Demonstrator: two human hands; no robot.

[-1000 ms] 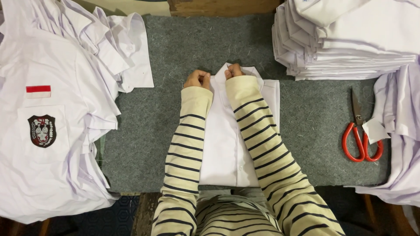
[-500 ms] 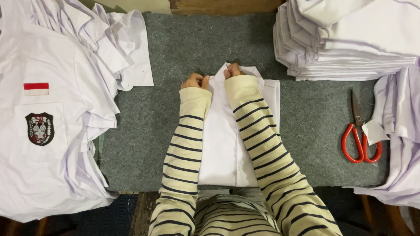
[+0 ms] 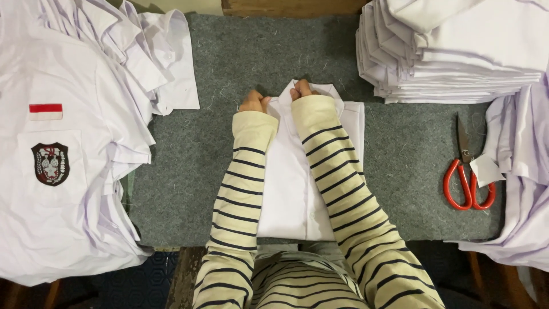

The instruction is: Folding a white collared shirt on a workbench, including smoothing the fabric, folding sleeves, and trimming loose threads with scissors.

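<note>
Head view: a loose heap of white shirts (image 3: pixel 74 149) runs off the left edge. On the grey mat (image 3: pixel 189 189), the left hand (image 3: pixel 254 102) and right hand (image 3: pixel 302 90) pinch the folded white shirt's (image 3: pixel 294 194) collar; fingertips hidden. Red scissors (image 3: pixel 468 171) lie right.

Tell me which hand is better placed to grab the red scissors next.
Right, probably. The right hand rests on the collar of the folded white shirt, on the side where the scissors lie on the grey mat. The left hand would cross over.

Red-handled scissors (image 3: pixel 468 182) on grey felt mat (image 3: pixel 189 177), stack of folded white shirts (image 3: pixel 457 51) behind, badged shirt pile (image 3: pixel 63 160) opposite.
</note>
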